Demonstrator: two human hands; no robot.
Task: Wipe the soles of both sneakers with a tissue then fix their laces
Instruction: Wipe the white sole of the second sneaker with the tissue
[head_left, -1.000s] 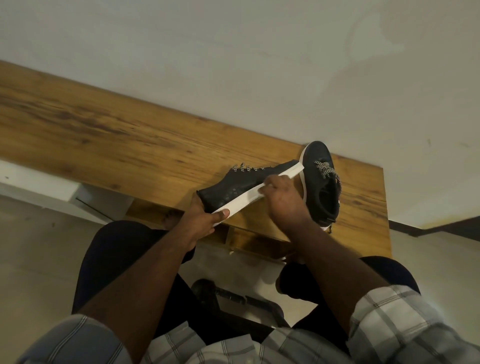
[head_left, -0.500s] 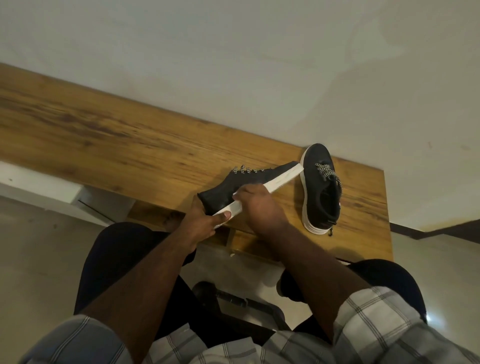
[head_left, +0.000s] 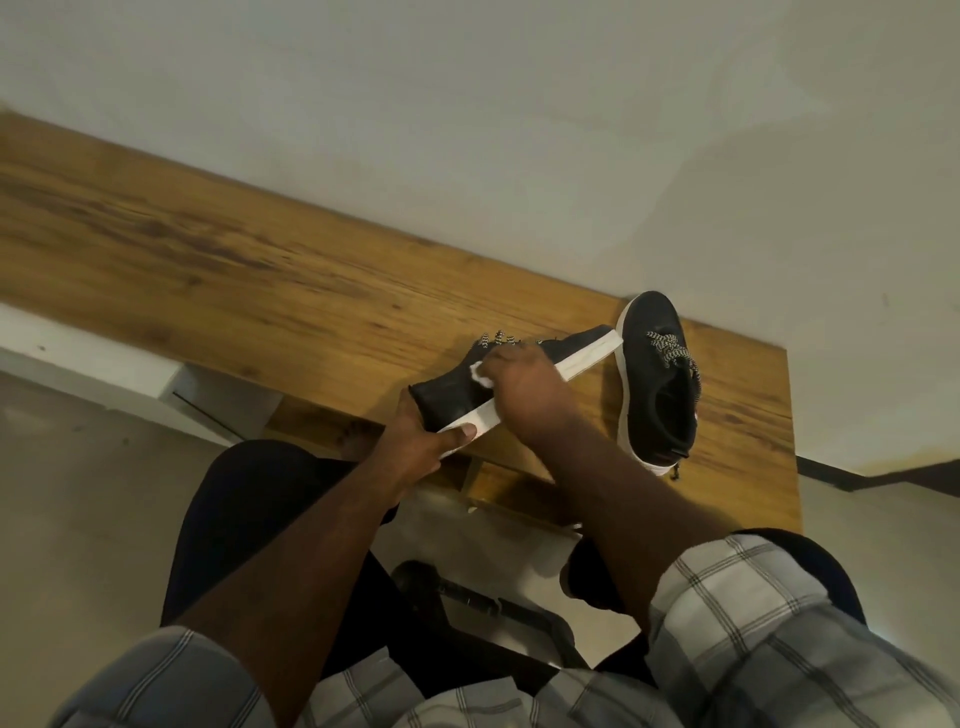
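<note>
Nearest us, our left hand (head_left: 415, 457) grips the heel of the black sneaker with its white rubber sole (head_left: 519, 384), tipping it on its side at the wooden table (head_left: 234, 270) edge so the sole faces us; our right hand (head_left: 530, 395) pinches a crumpled white tissue (head_left: 480, 373) against it; beyond, the second black sneaker (head_left: 657, 374) stands upright near the table's right edge, leaving open wood to the left.

One view only, from a wide-angle camera on the person's head, looking forward and steeply down. It sits close above the forearms and lap, with the wooden surface (head_left: 270, 270) running slantwise across the middle and the pale wall beyond. The frame is tilted, its edges bent by the lens.
</note>
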